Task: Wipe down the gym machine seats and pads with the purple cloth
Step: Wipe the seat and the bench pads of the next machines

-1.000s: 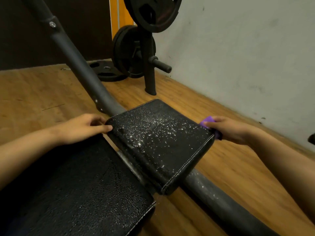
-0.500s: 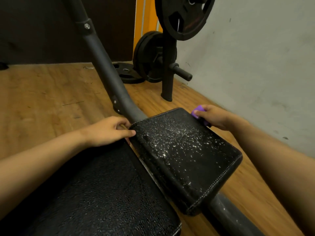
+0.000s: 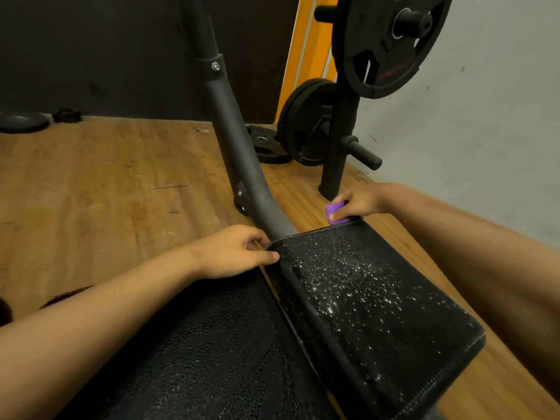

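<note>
Several weight plates [image 3: 394, 62] stood behind the speckled pad [image 3: 363, 298], on wooden floor [image 3: 91, 192].
Right hand [image 3: 360, 203] gripped the purple cloth [image 3: 335, 209] at its far edge; left hand [image 3: 233, 253] pinched its corner.

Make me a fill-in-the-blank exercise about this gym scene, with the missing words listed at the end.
1. The right hand pinches a ____ cloth at the far edge of the small pad.
2. The left hand grips a corner of this pad, whose top is speckled with ____ spots.
3. The floor under the machine is made of ____.

Missing words: purple; white; wood.
</note>
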`<state>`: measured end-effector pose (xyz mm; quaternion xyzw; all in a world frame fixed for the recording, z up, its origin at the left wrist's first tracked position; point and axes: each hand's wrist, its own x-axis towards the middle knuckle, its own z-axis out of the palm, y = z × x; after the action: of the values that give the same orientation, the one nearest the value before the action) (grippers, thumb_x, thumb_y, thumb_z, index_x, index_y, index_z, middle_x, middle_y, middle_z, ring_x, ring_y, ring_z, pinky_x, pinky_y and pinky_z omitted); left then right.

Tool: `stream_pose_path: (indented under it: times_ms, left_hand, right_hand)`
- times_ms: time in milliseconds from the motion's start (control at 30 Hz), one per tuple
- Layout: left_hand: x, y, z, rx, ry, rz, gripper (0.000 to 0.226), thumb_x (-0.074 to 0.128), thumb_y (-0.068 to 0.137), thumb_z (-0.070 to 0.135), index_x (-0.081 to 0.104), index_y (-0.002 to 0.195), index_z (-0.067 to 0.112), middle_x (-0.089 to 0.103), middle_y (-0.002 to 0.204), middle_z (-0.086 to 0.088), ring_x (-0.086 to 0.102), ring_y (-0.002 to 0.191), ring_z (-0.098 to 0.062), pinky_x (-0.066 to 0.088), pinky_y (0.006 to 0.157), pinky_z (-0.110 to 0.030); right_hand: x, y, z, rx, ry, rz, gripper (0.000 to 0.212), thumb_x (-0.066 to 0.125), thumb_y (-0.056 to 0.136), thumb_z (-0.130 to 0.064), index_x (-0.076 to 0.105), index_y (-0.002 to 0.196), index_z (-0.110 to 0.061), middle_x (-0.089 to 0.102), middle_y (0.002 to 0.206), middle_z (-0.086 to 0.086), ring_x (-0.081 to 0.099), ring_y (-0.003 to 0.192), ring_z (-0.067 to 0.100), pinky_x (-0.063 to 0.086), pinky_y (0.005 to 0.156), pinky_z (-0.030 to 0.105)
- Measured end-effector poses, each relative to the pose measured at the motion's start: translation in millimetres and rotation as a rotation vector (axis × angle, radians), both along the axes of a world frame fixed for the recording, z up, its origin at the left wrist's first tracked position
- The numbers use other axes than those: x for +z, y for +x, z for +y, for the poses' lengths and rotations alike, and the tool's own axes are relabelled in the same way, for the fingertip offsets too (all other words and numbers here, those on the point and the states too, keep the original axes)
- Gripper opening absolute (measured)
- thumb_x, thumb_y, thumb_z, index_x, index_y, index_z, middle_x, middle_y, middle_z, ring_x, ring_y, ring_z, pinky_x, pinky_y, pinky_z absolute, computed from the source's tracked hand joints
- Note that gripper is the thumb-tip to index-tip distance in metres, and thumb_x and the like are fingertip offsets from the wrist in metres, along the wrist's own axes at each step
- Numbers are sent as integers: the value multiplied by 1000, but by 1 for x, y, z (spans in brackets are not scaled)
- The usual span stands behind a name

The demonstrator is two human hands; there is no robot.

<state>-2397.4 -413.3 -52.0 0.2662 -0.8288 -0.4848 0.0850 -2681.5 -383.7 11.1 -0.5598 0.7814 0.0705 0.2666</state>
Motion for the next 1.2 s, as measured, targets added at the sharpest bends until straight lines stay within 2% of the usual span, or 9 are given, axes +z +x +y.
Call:
stream_pose_path:
  times_ms: [200, 267, 367, 533, 700, 800, 933, 1067, 1200]
  left_hand:
    - [2, 1, -5, 13, 61, 31, 24, 64, 91, 17, 59, 106, 0, 73, 84, -14, 62, 76, -4, 44, 71, -13]
    - [3, 9, -12, 31, 36, 12, 32, 66, 90, 24, 63, 100, -5, 73, 92, -18, 64, 82, -11, 46, 79, -22]
    - [3, 27, -19, 43, -55, -115, 48, 64, 87, 49, 67, 92, 2, 64, 79, -4, 58, 74, -11, 44, 74, -27]
    - [0, 35, -11, 46, -130, -203, 46, 56, 86, 58, 59, 73, 14, 52, 67, 2, 50, 63, -11, 38, 65, -28]
    - [1, 32, -10, 80, -147, -199, 44, 59, 86, 56, 52, 65, 18, 47, 62, 4, 46, 58, -9, 34, 60, -27]
    - [0, 30, -9, 89, -158, -187, 42, 60, 86, 55, 57, 70, 17, 50, 64, 2, 48, 60, -10, 35, 60, -27]
    - [-3, 29, -11, 93, -150, -174, 43, 60, 85, 57, 56, 69, 17, 49, 64, 3, 48, 61, -11, 35, 62, -28]
    - [-4, 29, -13, 102, -124, -160, 49, 61, 78, 66, 56, 66, 19, 50, 62, 5, 49, 59, -10, 36, 63, -28]
    - [-3, 30, -12, 93, -123, -146, 41, 62, 86, 53, 57, 67, 18, 50, 64, 3, 49, 61, -10, 35, 63, -28]
  right_hand:
    - [-6, 84, -9, 300, -84, -243, 16, 60, 93, -33, 68, 91, -19, 66, 88, -3, 57, 80, 6, 41, 79, 24]
    - [-10, 111, -14, 383, -121, -292, 13, 62, 92, -31, 69, 90, -20, 66, 85, -4, 55, 78, 4, 40, 76, 22]
    - [-8, 117, -13, 390, -103, -333, 9, 63, 92, -29, 67, 84, -27, 63, 76, -14, 54, 71, -4, 39, 67, 10]
    - [-2, 59, -9, 248, -14, -104, 6, 60, 92, -34, 65, 95, -30, 65, 96, -8, 59, 92, 9, 42, 90, 30]
    - [4, -16, 14, -36, -31, 132, 16, 56, 94, -37, 61, 98, -22, 64, 94, 6, 57, 83, 18, 44, 76, 30]
    - [-3, -25, 29, -128, -144, 89, 15, 53, 97, -32, 59, 97, -19, 62, 90, 6, 55, 76, 15, 42, 66, 25]
    - [-12, -15, 51, -170, -364, -54, 9, 55, 96, -28, 60, 95, -21, 62, 91, 4, 58, 80, 17, 46, 69, 28]
    - [-14, 5, 74, -139, -614, -62, 14, 63, 91, -23, 67, 98, -11, 66, 93, 8, 63, 88, 26, 54, 81, 44]
    - [-18, 53, 100, 69, -640, -126, 7, 66, 88, -21, 67, 89, -28, 65, 87, -12, 60, 80, 2, 50, 71, 18]
